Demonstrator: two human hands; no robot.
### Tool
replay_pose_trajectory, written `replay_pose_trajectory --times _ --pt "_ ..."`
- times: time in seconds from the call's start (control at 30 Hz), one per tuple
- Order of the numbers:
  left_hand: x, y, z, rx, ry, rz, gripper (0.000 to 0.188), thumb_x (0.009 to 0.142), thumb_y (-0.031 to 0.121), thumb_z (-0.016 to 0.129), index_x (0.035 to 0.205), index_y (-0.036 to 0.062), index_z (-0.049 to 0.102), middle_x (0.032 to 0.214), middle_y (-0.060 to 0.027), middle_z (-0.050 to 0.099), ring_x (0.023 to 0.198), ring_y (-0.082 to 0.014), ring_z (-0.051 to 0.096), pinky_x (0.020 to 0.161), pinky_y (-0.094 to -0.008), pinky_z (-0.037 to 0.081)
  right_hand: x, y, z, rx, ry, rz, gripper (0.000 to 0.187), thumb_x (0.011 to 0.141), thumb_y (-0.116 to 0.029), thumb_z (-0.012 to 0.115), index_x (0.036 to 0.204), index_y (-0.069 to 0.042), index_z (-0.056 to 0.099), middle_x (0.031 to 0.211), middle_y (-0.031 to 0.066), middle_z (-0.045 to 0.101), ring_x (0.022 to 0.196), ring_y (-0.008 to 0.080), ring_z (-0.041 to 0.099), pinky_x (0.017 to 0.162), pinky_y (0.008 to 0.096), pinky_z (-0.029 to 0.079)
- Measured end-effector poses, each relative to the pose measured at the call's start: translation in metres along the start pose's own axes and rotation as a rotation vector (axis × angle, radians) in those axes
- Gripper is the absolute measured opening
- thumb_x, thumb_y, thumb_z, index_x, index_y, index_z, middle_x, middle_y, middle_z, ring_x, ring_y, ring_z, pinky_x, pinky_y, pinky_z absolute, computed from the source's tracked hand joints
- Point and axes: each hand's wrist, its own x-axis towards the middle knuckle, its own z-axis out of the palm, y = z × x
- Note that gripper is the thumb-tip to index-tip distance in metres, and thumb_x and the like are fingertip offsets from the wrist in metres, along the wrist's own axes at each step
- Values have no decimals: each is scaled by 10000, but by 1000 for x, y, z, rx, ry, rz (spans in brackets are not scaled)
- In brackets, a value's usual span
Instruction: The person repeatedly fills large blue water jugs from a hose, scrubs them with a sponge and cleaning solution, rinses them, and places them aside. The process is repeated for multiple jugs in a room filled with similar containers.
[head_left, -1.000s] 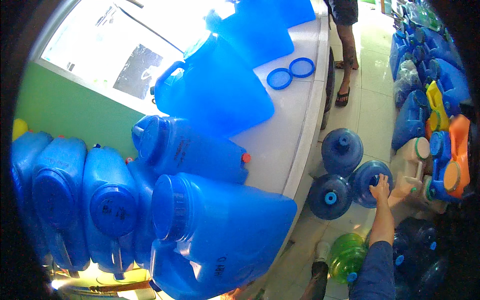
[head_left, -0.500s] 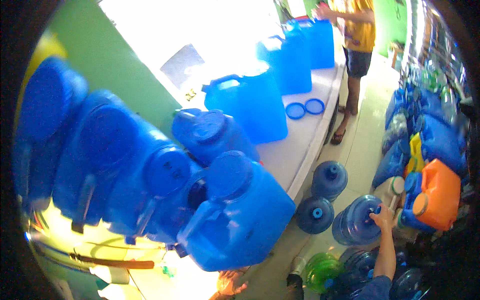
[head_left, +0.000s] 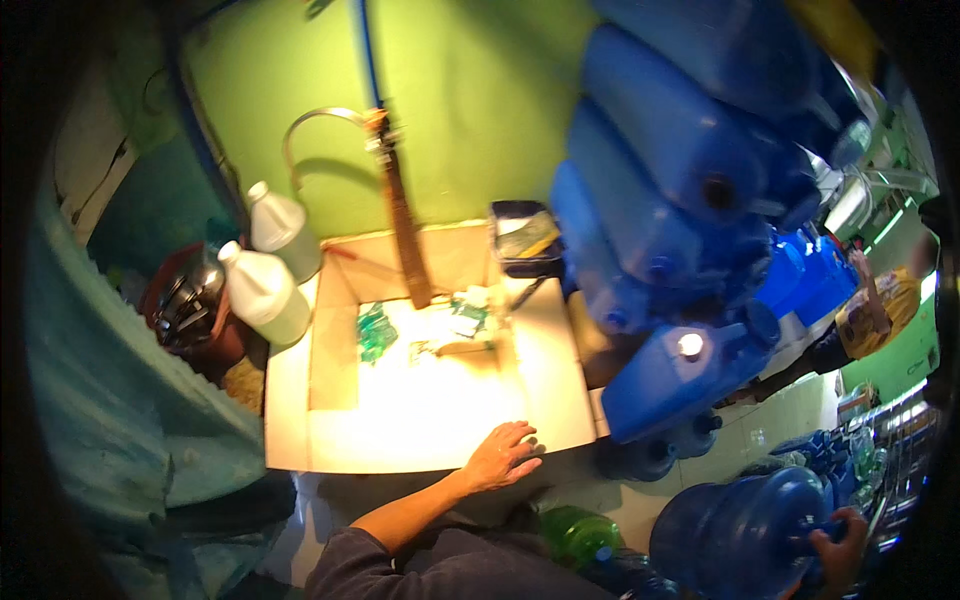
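My right hand (head_left: 838, 548) is closed around the neck of a large round blue water jug (head_left: 735, 530), which lies sideways in the air at the lower right with its neck pointing right. My left hand (head_left: 503, 457) is empty, its fingers apart, over the front rim of a pale sink (head_left: 287, 430). Bright light washes out the basin's front part. Green crumpled pieces (head_left: 376, 333) lie inside it. Just beyond the sink's right side, a blue jerrycan (head_left: 665, 375) with a round cap is the nearest container.
More blue jerrycans (head_left: 650, 170) are stacked at the right of the sink. Two white jugs (head_left: 265, 295) stand on its left, beside a reddish bucket (head_left: 190, 310). A curved tap (head_left: 325, 115) rises behind. A green bottle (head_left: 580, 535) sits below. A person in yellow (head_left: 880, 315) stands at far right.
My view has swung left to the sink. The right hand has lifted the water jug off the floor and tipped it sideways. My left hand now shows at the sink rim.
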Motion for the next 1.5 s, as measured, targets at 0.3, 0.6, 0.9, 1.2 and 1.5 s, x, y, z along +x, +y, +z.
replay_pose_trajectory --times 0.3,0.6,0.9,1.2,1.5 --pt "-148 -63 -138 53 97 -225 247 830 233 727 984 49 670 1154 -142 622 1105 -325 585 963 -432 458 16 -103 -115 308 86 -377 386 916 -299 679 1112 32 655 1011 110 667 919 215 606 841 348 493" --pt "-195 -82 -187 67 276 -587 257 848 232 708 1034 56 681 1093 -121 666 1036 -314 626 917 -415 475 120 -383 -57 640 164 -1101 364 780 -232 682 1078 -35 613 987 127 646 916 228 627 818 356 507" --pt "-189 -81 -181 186 459 -777 246 835 164 714 1041 36 671 1020 -149 680 948 -344 649 836 -421 507 146 -630 96 896 86 -1312 406 665 -299 850 941 -51 686 882 123 706 744 265 713 664 325 565" --pt "-125 -101 -154 118 524 -730 290 821 162 724 1062 9 673 1096 -164 670 1039 -341 629 918 -418 490 114 -748 291 931 -216 -1359 392 719 -389 783 758 -74 553 806 109 598 758 316 627 660 422 513" --pt "-25 -211 -188 62 506 -620 880 706 332 817 1418 -6 426 1385 -238 503 1334 -408 441 1136 -515 308 75 -745 344 1147 -128 -1337 389 769 -393 790 901 -51 663 1073 138 685 931 313 673 833 387 538"
